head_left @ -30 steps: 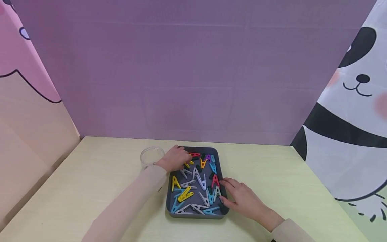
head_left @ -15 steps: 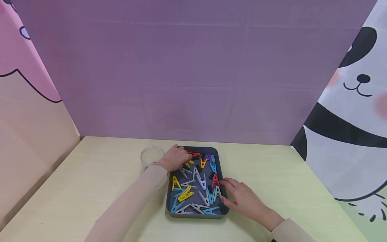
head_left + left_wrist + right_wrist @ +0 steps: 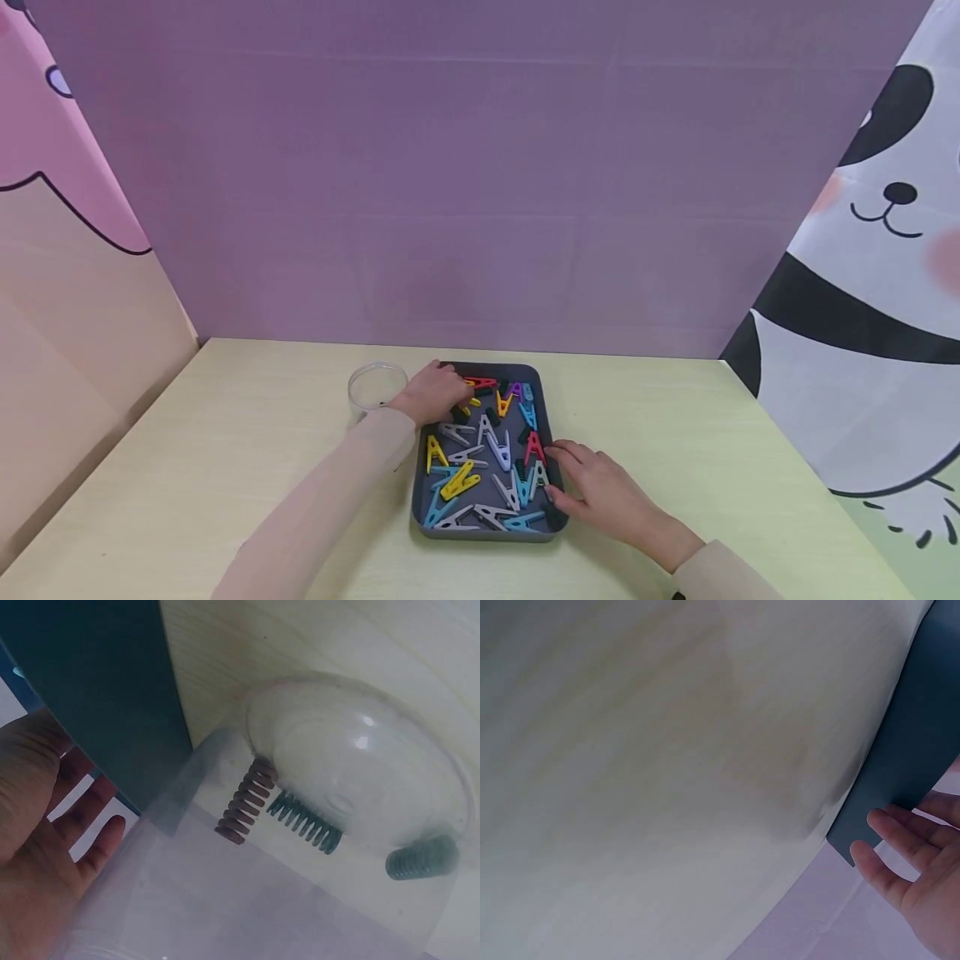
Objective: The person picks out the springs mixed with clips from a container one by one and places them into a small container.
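Observation:
A dark grey tray holds several plastic clothespins in yellow, grey, blue, red and purple, with a few dark springs among them. My left hand reaches over the tray's far left corner, its fingertips down among the clothespins; what they touch is hidden. Close to those fingers lie a grey clothespin and a yellow clothespin. Against the tray's right side, my right hand rests with extended fingers at the rim. In the left wrist view, a clear jar contains a brown spring and two green springs.
The clear jar stands on the pale wooden table, just left of the tray and beside my left wrist. A purple backdrop rises behind the table, with printed panels on both sides.
The grey clothespin by my left fingers has turned and shifted slightly, and a dark spring shows more beside them. My left hand has barely moved; my right hand stays in place.

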A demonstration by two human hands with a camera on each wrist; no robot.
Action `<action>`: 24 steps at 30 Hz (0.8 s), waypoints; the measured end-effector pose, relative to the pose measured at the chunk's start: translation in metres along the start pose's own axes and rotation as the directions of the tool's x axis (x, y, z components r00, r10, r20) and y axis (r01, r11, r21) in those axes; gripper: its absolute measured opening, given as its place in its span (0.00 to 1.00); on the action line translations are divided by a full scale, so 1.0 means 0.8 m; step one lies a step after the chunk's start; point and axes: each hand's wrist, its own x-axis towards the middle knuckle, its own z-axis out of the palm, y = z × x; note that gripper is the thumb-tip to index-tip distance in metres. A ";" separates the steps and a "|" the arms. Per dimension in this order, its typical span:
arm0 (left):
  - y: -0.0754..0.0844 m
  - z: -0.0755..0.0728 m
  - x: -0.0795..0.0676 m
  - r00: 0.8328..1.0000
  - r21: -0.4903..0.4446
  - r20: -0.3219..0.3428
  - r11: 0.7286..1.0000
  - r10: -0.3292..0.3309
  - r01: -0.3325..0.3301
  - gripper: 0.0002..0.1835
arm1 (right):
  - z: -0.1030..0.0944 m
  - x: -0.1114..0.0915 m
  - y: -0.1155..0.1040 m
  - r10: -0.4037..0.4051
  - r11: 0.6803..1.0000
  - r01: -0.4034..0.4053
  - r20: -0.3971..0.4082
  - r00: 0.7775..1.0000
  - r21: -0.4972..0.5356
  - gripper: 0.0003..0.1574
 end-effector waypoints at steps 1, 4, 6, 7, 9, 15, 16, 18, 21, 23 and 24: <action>0.000 0.001 0.000 1.000 -0.014 0.003 1.000 -0.001 0.001 0.16 | 0.000 0.000 0.000 0.002 1.000 -0.002 0.002 1.000 0.002 0.31; 0.001 0.002 -0.002 1.000 -0.052 0.016 0.999 -0.006 0.007 0.17 | 0.000 0.000 0.000 0.011 1.000 -0.011 0.010 1.000 0.004 0.31; 0.001 0.002 -0.003 1.000 -0.073 0.022 0.997 -0.011 0.012 0.18 | 0.000 0.000 0.000 0.019 1.000 -0.019 0.017 1.000 0.005 0.31; 0.002 0.002 -0.003 1.000 -0.084 0.024 0.996 -0.012 0.014 0.17 | 0.000 0.000 0.000 0.021 1.000 -0.021 0.018 1.000 0.005 0.31; 0.002 0.003 -0.003 0.999 -0.100 0.028 0.995 -0.016 0.019 0.17 | 0.000 0.000 0.000 0.023 1.000 -0.023 0.019 1.000 0.005 0.31; 0.002 0.005 -0.001 0.999 -0.123 0.026 0.992 -0.024 0.028 0.14 | 0.000 -0.001 0.001 0.011 1.000 -0.011 0.006 1.000 0.001 0.31; 0.002 0.005 -0.001 0.999 -0.125 0.027 0.992 -0.026 0.030 0.14 | 0.000 -0.001 0.001 0.009 1.000 -0.009 0.005 1.000 0.000 0.31; 0.002 0.005 -0.002 0.999 -0.126 0.030 0.992 -0.029 0.033 0.13 | 0.000 -0.001 0.001 0.007 1.000 -0.007 0.004 1.000 -0.001 0.31; 0.003 0.004 -0.002 0.999 -0.129 0.029 0.991 -0.030 0.034 0.12 | 0.000 0.000 0.000 0.010 1.000 -0.010 0.007 1.000 0.002 0.31; 0.003 0.003 -0.003 0.999 -0.129 0.029 0.991 -0.028 0.032 0.11 | 0.000 0.000 0.000 0.015 1.000 -0.015 0.013 1.000 0.003 0.31; 0.004 0.003 -0.003 0.999 -0.129 0.027 0.991 -0.026 0.029 0.11 | 0.000 0.000 0.000 0.019 1.000 -0.019 0.017 1.000 0.005 0.31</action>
